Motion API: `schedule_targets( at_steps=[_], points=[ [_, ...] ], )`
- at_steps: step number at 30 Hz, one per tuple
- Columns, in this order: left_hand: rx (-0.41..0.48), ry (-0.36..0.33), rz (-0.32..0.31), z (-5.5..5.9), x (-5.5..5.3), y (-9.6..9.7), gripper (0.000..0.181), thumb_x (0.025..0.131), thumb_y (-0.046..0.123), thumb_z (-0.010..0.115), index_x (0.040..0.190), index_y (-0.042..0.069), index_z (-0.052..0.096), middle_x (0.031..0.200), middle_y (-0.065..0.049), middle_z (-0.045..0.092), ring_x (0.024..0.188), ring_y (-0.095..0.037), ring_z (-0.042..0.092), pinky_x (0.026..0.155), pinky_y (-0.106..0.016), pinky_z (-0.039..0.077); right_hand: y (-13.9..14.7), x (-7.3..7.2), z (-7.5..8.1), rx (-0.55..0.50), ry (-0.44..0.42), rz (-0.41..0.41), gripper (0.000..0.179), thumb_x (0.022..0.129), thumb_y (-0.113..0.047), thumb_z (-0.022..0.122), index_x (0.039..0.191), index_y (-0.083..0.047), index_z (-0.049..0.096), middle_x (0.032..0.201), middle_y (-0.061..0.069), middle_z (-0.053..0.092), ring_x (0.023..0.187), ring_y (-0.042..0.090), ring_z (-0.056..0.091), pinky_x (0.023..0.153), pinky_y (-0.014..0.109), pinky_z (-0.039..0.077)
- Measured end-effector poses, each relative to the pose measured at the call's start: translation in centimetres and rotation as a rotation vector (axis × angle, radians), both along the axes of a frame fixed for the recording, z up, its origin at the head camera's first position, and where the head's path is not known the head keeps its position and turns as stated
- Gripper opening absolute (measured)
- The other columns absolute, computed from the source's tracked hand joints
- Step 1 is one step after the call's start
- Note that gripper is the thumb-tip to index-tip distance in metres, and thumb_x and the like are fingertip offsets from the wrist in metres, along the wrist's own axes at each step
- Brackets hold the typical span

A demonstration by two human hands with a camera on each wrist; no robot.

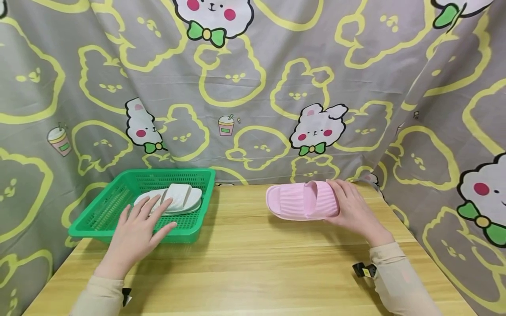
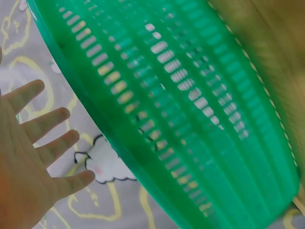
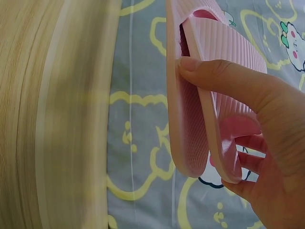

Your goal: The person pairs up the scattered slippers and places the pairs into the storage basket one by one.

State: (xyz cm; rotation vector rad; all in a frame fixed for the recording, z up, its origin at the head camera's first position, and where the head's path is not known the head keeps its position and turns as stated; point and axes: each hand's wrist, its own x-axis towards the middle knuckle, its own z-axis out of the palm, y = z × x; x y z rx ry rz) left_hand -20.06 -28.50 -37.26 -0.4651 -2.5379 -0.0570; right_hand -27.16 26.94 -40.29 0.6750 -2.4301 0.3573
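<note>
A pair of pink slippers (image 1: 292, 201), one nested against the other, is in the grip of my right hand (image 1: 357, 215) over the right part of the table. In the right wrist view the thumb presses the side of the pink slippers (image 3: 190, 114) while the fingers come round behind the strap. My left hand (image 1: 136, 235) hovers at the front of a green basket (image 1: 186, 237), fingers spread and holding nothing. Inside that basket lie white slippers (image 1: 179, 196), partly covered by the left fingers in the head view. The left wrist view shows the basket's slotted underside beside the hand (image 2: 24, 167).
The wooden table (image 1: 253, 272) ends at a grey curtain (image 1: 253, 87) printed with yellow outlines and white rabbits, which hangs behind and along both sides. The basket stands at the table's back left. A small black device (image 1: 363, 270) is strapped at the right wrist.
</note>
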Motion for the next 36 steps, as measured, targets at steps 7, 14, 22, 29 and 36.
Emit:
schedule_targets(
  at_steps=[7, 14, 22, 29, 36],
  points=[
    [0.014, -0.127, 0.088, -0.4, 1.1, -2.3, 0.07, 0.092, 0.056, 0.056, 0.153, 0.032, 0.031, 0.161, -0.011, 0.026, 0.148, -0.039, 0.019, 0.105, -0.074, 0.019, -0.4, 0.0, 0.1, 0.003, 0.009, 0.014, 0.114, 0.046, -0.032, 0.097, 0.141, -0.001, 0.041, 0.129, 0.022, 0.046, 0.12, 0.039, 0.042, 0.103, 0.057, 0.038],
    [0.044, -0.229, 0.146, -0.9, 1.9, -4.2, 0.075, 0.092, 0.059, 0.053, 0.155, 0.037, 0.019, 0.164, -0.012, 0.014, 0.151, -0.04, 0.002, 0.103, -0.079, 0.011, -0.8, -0.1, -0.1, 0.011, 0.012, 0.027, 0.113, 0.046, -0.032, 0.097, 0.14, 0.0, 0.042, 0.129, 0.02, 0.046, 0.119, 0.037, 0.042, 0.102, 0.056, 0.038],
    [0.055, -0.315, 0.177, -0.8, 2.6, -5.2, 0.077, 0.092, 0.062, 0.052, 0.155, 0.039, 0.016, 0.162, -0.017, 0.017, 0.147, -0.05, 0.008, 0.101, -0.081, 0.012, -1.4, -0.2, -0.1, 0.011, 0.026, 0.04, 0.112, 0.047, -0.032, 0.097, 0.14, -0.002, 0.043, 0.127, 0.019, 0.047, 0.117, 0.036, 0.043, 0.101, 0.054, 0.037],
    [0.054, -0.4, 0.182, -1.3, 3.0, -5.5, 0.077, 0.092, 0.064, 0.05, 0.156, 0.039, 0.015, 0.161, -0.021, 0.017, 0.14, -0.056, 0.02, 0.102, -0.078, 0.016, -1.9, -0.4, 0.4, 0.015, 0.008, 0.028, 0.111, 0.049, -0.034, 0.096, 0.141, -0.004, 0.041, 0.131, 0.019, 0.047, 0.121, 0.037, 0.043, 0.103, 0.057, 0.039],
    [0.071, -0.426, 0.172, -2.1, 3.3, -5.6, 0.08, 0.091, 0.065, 0.05, 0.156, 0.039, 0.013, 0.161, -0.021, 0.017, 0.14, -0.056, 0.019, 0.106, -0.077, 0.009, -3.3, -1.1, 1.5, 0.001, 0.039, 0.06, 0.111, 0.049, -0.037, 0.095, 0.141, -0.003, 0.042, 0.133, 0.02, 0.047, 0.122, 0.039, 0.043, 0.105, 0.057, 0.038]
  ],
)
